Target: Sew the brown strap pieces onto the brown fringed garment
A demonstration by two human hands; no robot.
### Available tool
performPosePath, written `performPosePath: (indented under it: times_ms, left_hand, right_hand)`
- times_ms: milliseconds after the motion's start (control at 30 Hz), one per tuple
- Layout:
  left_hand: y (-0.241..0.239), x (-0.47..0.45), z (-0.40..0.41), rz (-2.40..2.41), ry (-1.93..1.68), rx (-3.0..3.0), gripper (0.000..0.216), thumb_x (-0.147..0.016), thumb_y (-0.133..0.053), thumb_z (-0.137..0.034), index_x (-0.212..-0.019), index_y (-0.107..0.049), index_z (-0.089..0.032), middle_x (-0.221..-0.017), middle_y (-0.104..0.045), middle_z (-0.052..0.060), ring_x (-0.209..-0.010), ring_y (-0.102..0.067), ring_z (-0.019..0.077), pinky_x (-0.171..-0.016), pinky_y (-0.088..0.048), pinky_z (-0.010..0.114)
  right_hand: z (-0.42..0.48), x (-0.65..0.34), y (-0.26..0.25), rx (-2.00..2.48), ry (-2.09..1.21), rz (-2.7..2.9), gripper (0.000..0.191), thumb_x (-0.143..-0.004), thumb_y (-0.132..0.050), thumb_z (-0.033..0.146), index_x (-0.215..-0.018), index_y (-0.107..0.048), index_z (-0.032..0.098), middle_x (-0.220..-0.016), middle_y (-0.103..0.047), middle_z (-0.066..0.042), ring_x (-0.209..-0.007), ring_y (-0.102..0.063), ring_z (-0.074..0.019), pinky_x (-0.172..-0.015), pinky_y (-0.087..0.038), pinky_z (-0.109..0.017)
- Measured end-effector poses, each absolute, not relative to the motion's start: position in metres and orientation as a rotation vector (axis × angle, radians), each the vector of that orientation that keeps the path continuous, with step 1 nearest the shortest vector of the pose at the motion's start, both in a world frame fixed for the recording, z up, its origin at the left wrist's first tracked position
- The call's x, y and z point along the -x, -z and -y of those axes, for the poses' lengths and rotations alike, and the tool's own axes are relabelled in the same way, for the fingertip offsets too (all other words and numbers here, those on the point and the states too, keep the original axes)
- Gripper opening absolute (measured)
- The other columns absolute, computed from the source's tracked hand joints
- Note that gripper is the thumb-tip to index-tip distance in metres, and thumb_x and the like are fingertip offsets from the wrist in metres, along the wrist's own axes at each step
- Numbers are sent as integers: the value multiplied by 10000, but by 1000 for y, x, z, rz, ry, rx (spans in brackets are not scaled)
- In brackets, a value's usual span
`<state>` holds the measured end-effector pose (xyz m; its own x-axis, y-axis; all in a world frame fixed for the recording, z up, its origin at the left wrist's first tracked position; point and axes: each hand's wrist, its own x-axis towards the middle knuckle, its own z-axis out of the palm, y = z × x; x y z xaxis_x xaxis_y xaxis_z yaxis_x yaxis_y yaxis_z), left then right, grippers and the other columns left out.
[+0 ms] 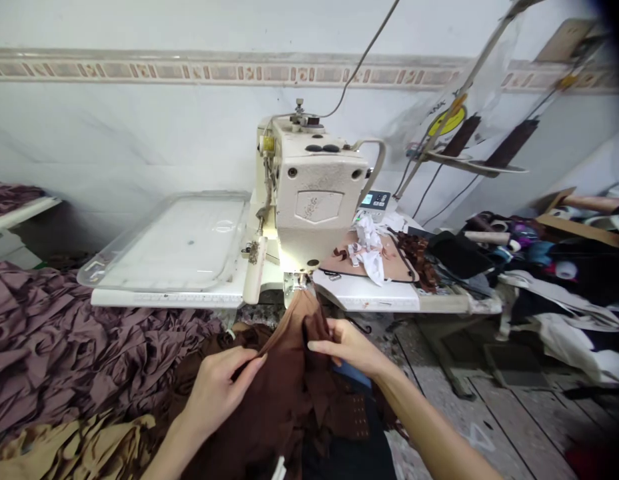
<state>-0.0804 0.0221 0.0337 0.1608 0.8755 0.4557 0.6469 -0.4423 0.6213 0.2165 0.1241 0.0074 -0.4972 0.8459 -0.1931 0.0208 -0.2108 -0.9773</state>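
A brown stretchy garment [284, 387] hangs from the needle area of a cream sewing machine [316, 193] down over my lap. Its top end is pulled up to a narrow point under the lit presser foot [302, 283]. My left hand [219, 383] pinches the garment's left edge between thumb and fingers. On the other side, my right hand [346, 347] grips a fold of the same garment, close below the machine. Rows of small eyelets show on a brown closure strip [359, 417] at the garment's lower right.
A clear plastic lid [174, 240] lies on the table left of the machine. White scraps [370, 250] lie on the right side. Mauve fabric [79, 353] and tan fabric [74, 450] are heaped at left. Thread cones [512, 143] stand at upper right, above piled rolls and cloth [539, 253].
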Motion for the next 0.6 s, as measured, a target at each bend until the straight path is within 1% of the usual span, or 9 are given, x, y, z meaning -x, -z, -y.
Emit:
performPosePath:
  times_ms: [67, 167, 200, 267, 300, 400, 467, 533, 600]
  left_hand:
    - [-31, 103, -20, -1496, -1032, -2074, 177, -1013, -702, -309, -908, -817, -225, -879, -822, 32, -766, -782, 172, -716, -596, 214]
    - [-25, 133, -22, -1480, -894, -1890, 182, -957, -755, -389, -898, -849, -245, -1030, -838, 70, -960, -792, 240, -888, -615, 302]
    - [-22, 141, -24, -1470, -843, -1807, 188, -932, -778, -415, -907, -857, -246, -1044, -838, 74, -978, -787, 252, -911, -609, 317]
    - [-17, 150, -28, -1475, -805, -1598, 237, -865, -838, -460, -886, -859, -225, -969, -835, 72, -914, -773, 249, -876, -598, 305]
    - [-14, 151, -29, -1486, -858, -1458, 272, -813, -881, -473, -862, -853, -207, -911, -825, 67, -860, -756, 235, -834, -589, 287]
    - [-10, 140, -34, -1492, -1179, -1030, 399, -686, -967, -503, -849, -817, -172, -824, -780, 46, -767, -691, 188, -737, -552, 244]
    - [-11, 125, -36, -1462, -1304, -882, 473, -708, -943, -570, -924, -800, -173, -857, -771, 41, -779, -678, 177, -750, -551, 249]
    - [-14, 107, -39, -1421, -1311, -878, 496, -808, -847, -635, -994, -783, -179, -901, -767, 44, -800, -677, 178, -794, -560, 280]
    - [-20, 89, -42, -1363, -1288, -916, 466, -881, -782, -628, -989, -767, -175, -902, -747, 40, -791, -659, 169, -796, -546, 284]
  right_hand:
    - [-120, -231, -15, 1080, -1738, 1415, 406, -775, -939, 524, -878, -765, 172, -665, -649, 31, -501, -459, -94, -453, -307, -217]
    - [-121, -247, -28, 1133, -1629, 1283, 441, -753, -950, 546, -866, -749, 170, -688, -668, 17, -545, -494, -106, -489, -324, -220]
    - [-121, -251, -31, 1146, -1615, 1287, 453, -741, -957, 552, -846, -740, 168, -681, -653, 17, -551, -490, -108, -491, -326, -221]
    - [-119, -256, -36, 1179, -1597, 1342, 473, -757, -939, 582, -818, -723, 166, -666, -604, 22, -554, -468, -108, -484, -319, -221]
    - [-117, -258, -38, 1196, -1592, 1379, 484, -781, -912, 608, -815, -714, 167, -665, -580, 25, -553, -457, -107, -481, -319, -221]
    - [-109, -267, -44, 1240, -1597, 1515, 522, -869, -795, 687, -823, -679, 180, -665, -501, 46, -524, -397, -96, -475, -307, -227]
    - [-105, -278, -49, 1265, -1618, 1676, 545, -917, -726, 704, -767, -634, 187, -639, -438, 58, -519, -346, -93, -489, -276, -238]
    - [-103, -291, -56, 1287, -1612, 1935, 587, -944, -695, 690, -664, -581, 187, -603, -403, 54, -543, -334, -102, -519, -252, -251]
    - [-102, -301, -62, 1336, -1553, 2207, 594, -944, -709, 660, -614, -601, 178, -588, -464, 31, -574, -389, -120, -546, -268, -261]
